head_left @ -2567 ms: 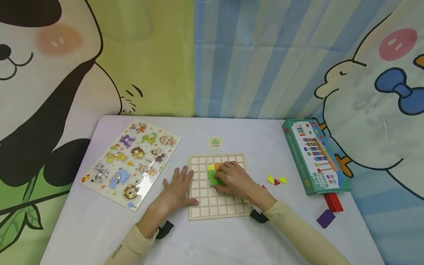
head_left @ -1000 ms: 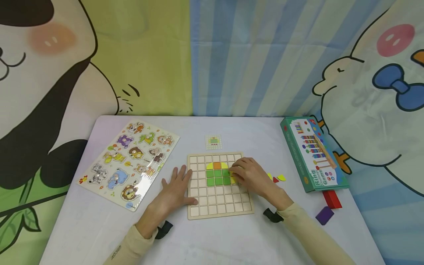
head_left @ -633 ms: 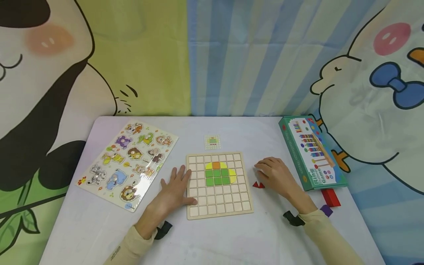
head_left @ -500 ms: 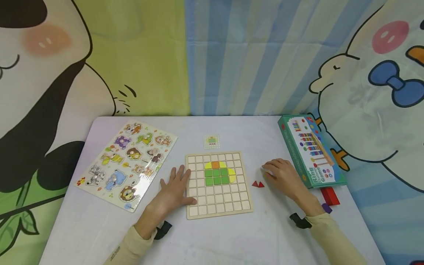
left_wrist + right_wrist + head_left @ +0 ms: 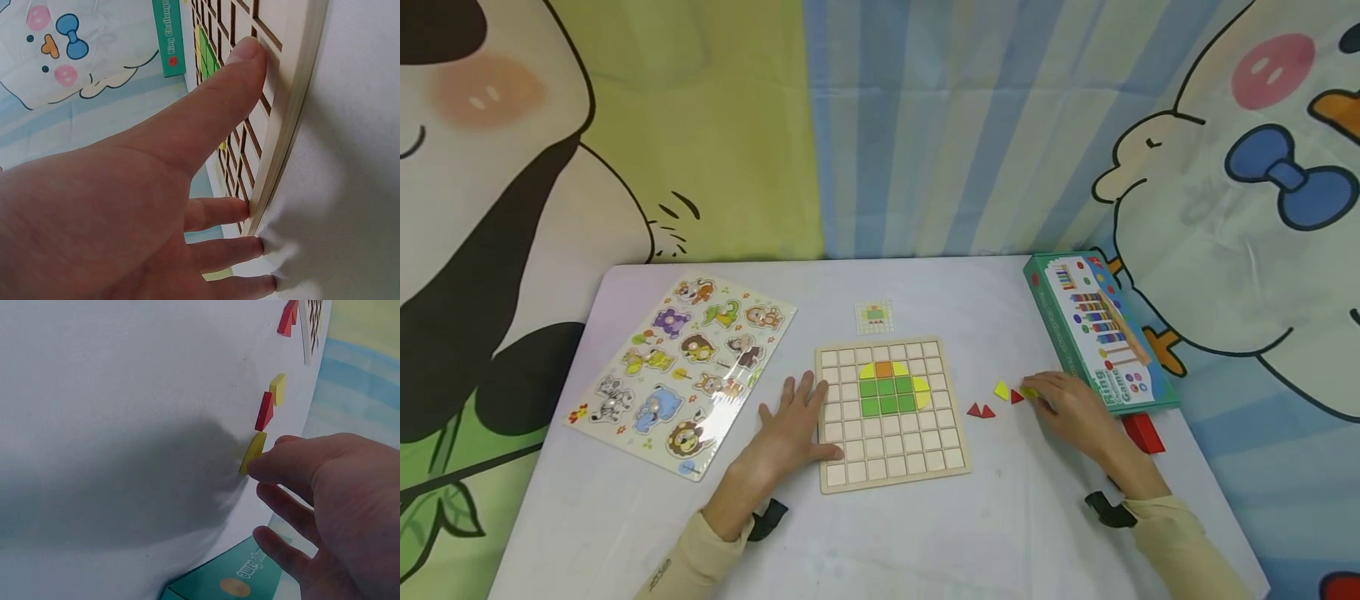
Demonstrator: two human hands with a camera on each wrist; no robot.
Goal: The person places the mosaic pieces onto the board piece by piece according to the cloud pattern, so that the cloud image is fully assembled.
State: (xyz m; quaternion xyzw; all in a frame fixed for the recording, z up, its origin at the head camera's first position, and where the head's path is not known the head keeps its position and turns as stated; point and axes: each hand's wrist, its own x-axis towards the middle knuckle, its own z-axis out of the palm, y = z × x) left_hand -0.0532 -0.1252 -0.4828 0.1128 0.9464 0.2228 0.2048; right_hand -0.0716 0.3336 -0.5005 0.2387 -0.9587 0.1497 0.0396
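Note:
My left hand [image 5: 792,425] lies with fingers spread at the left edge of the wooden grid board [image 5: 891,492], its thumb [image 5: 240,59] resting on the board's corner area. Green squares [image 5: 887,396], an orange square [image 5: 883,370] and yellow curved pieces [image 5: 922,392] sit in the grid. Right of the board, my right hand [image 5: 1078,417] pinches a yellow rounded piece [image 5: 252,452] between thumb and index finger, low at the tabletop. Beside it lie a red triangle [image 5: 1017,396] and another yellow piece [image 5: 1002,389]. Two red triangles [image 5: 981,411] lie nearer the board.
A small pattern card [image 5: 874,317] lies beyond the board. An animal puzzle board [image 5: 681,375] occupies the left. At right stands a green box [image 5: 1101,333], with a red block [image 5: 1144,433] in front of it.
My right hand has left the board, where yellow pieces now sit right of the green squares, and moved right to the loose pieces. The left hand has stayed in place.

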